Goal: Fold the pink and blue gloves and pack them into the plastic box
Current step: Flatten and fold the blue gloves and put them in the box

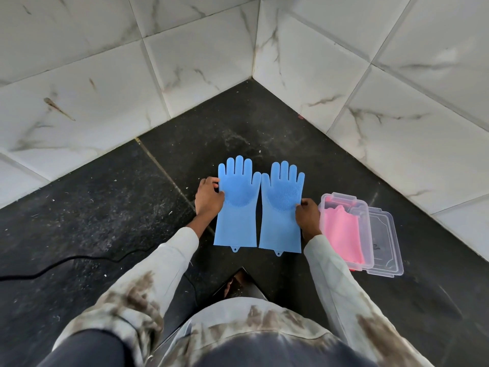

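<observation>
Blue silicone gloves [258, 205] lying flat between both grips, left hand [209, 198] and right hand [307, 217] pinching outer edges. Looking soft, floppy, grippy; folding from cuffs. Pink gloves [341, 231] already sitting inside plastic box [344, 201] beside right grip.
</observation>
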A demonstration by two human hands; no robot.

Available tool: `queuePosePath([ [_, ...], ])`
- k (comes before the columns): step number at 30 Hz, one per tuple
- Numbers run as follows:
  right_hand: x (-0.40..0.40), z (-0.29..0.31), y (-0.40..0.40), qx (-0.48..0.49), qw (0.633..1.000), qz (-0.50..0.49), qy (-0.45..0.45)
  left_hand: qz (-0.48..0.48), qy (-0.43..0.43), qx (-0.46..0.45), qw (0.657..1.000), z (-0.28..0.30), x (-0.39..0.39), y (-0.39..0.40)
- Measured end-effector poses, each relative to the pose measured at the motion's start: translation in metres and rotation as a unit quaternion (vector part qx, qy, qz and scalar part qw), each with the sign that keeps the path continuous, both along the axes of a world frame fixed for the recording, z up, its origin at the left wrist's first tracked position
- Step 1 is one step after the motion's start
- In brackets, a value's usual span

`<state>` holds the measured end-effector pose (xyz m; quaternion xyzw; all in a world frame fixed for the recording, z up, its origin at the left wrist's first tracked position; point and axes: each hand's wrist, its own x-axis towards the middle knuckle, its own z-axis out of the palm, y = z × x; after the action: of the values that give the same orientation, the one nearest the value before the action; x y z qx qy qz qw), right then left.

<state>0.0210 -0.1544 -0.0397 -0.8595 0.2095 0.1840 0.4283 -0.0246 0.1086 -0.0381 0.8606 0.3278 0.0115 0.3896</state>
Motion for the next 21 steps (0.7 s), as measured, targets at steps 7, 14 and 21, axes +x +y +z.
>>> queuePosePath([
  [7,0.001,0.002,-0.001,0.034,0.999,-0.010,-0.003,-0.006,-0.004,-0.007,1.000,0.002,0.001,-0.002],
  [14,0.013,0.015,0.025,0.193,0.979,-0.066,0.013,-0.015,-0.012,-0.049,0.999,0.004,-0.001,0.007],
  [21,0.005,0.025,0.109,0.187,0.978,0.080,-0.040,0.010,-0.043,-0.130,0.991,0.000,-0.006,0.012],
])
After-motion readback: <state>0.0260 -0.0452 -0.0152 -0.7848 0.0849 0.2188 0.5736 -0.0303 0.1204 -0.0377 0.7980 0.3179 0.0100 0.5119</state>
